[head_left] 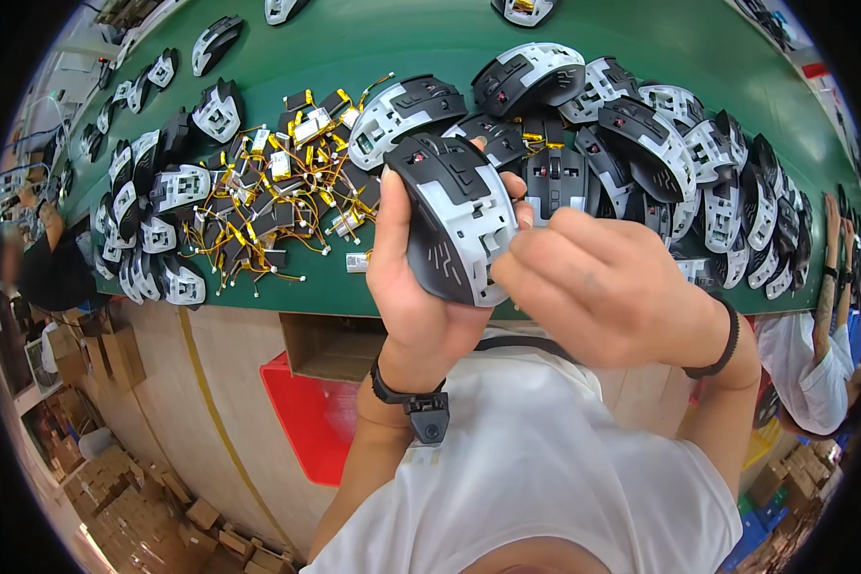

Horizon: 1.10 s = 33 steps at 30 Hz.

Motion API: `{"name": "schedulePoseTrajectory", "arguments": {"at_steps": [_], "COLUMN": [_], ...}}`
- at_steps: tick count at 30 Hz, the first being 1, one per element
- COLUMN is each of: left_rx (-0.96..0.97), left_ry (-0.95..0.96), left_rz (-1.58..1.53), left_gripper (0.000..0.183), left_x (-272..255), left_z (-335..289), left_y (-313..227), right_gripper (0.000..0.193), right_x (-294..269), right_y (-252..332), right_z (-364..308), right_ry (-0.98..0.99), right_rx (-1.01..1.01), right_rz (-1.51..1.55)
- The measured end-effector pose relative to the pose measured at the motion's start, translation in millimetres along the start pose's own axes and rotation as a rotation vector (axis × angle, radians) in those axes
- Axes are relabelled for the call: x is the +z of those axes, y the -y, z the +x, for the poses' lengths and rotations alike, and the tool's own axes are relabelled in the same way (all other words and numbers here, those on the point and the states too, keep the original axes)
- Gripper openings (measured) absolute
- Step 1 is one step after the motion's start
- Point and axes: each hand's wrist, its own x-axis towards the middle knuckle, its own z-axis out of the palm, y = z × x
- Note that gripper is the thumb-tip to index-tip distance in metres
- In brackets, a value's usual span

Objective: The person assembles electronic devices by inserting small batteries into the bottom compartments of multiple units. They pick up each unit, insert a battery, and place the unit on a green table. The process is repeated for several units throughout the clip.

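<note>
My left hand [407, 287] grips a black and white mouse shell [454, 215], held upright above the near edge of the green bench [354, 48]. My right hand [603, 287] is curled against the shell's right side, fingertips pressed to its lower edge; whether it pinches a small part is hidden. A black band circles each wrist. Right behind the shell lies a heap of similar mouse shells [641, 134].
A tangle of small batteries with yellow wires [277, 191] lies left of my hands. More mouse shells [153, 220] line the bench's left end. A red bin [316, 411] and a cardboard box [330, 349] sit under the bench. Another person's arm [827, 287] shows at right.
</note>
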Motion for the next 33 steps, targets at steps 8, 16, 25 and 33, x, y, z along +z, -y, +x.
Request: {"name": "schedulePoseTrajectory", "arguments": {"at_steps": [8, 16, 25, 33], "left_rx": [-0.021, 0.011, 0.041, 0.103], "left_ry": [-0.012, 0.058, 0.148, 0.287], "left_rz": [0.119, 0.074, 0.007, 0.184], "left_gripper": [0.062, 0.06, 0.065, 0.07], "left_x": [-4, 5, 15, 26], "left_z": [3, -2, -15, -14], "left_y": [1, 4, 4, 23], "right_gripper": [0.03, 0.029, 0.036, 0.041], "right_x": [7, 11, -9, -18], "right_y": [1, 13, 28, 47], "right_z": [-6, -13, -15, -31], "right_ry": [-0.119, -0.211, -0.231, -0.19], "right_rx": [0.053, 0.199, 0.125, 0.103], "right_rz": [-0.045, 0.087, 0.052, -0.137]}}
